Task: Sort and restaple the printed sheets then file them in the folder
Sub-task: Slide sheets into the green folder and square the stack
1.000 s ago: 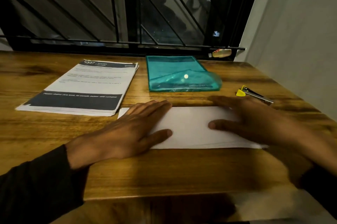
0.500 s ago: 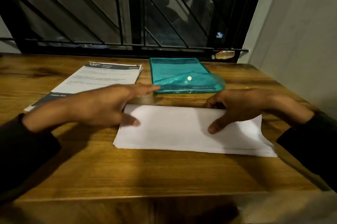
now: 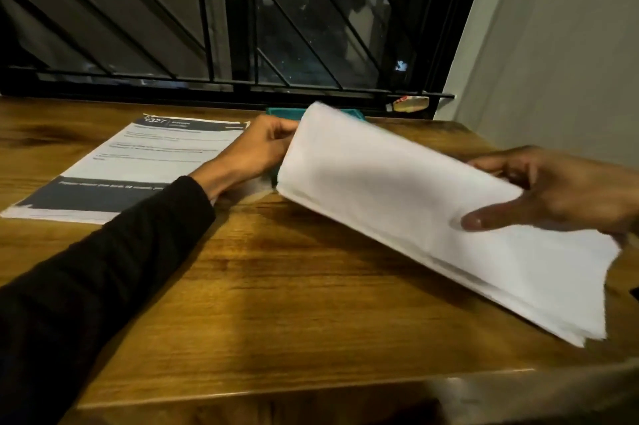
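- From the head camera: two hands, two piles of paper, one green folder, one table.
- Left hand at the far left end of the blank white stack, fingers curled round its edge and holding it.
- Right hand at the right end of the same stack, thumb lying flat on the top sheet, other fingers tucked behind the far edge, holding the paper between them.
- Blank white stack lifted off the table, tilted, with the far left end higher and the near right corner lower.
- Long way of the stack running from far left to near right, slanted across the table.
- Many thin sheets, plain white on the side that shows, edges a bit uneven and fanned at the near right corner; a little blurred.
- Printed stack lying flat on the left part of the table, dark band at the top and a wider dark band at the bottom, grey lines of words between; words too small to read.
- Long way of the printed stack pointing away toward the window.
- Green folder mostly hidden behind the lifted stack, only a thin strip peeking out at the far edge.
- Table made of brown wood, smooth and shiny, with dark grain lines.
- Black sleeve on the left arm, soft cloth.
- Dark window with black metal bars behind the table, some straight and some slanted.
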Demonstrator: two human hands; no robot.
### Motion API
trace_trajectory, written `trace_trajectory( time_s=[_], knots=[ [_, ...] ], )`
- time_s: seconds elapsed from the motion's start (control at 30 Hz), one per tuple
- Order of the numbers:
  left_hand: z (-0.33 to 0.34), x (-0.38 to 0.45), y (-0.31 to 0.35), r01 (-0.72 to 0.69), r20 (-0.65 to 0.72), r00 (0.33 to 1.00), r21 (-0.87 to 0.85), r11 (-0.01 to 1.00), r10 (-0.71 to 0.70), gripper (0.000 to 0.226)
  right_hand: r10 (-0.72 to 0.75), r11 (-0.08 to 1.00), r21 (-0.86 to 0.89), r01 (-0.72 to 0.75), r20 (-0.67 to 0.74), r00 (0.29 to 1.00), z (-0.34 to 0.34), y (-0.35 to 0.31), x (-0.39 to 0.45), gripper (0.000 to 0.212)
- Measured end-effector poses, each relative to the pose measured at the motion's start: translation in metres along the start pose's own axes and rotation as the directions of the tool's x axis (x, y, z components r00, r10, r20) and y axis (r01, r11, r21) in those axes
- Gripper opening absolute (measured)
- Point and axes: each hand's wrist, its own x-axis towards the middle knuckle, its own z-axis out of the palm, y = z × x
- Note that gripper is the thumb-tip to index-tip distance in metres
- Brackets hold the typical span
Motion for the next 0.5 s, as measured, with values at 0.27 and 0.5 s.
trace_trajectory(
  time_s=[0.27,0.5],
  knots=[
    [0.035,-0.009,-0.004,-0.055,0.066,0.997,0.218,0.974,0.042,0.017,0.142,0.936,0.351,-0.018,-0.329,0.934,0.003,0.029,0.020,0.039],
    [0.029,0.007,-0.006,-0.050,-0.134,0.971,0.701,0.712,0.200,0.029,0.094,0.966,0.256,-0.031,-0.239,0.966,0.029,0.056,0.035,0.056]
  ],
)
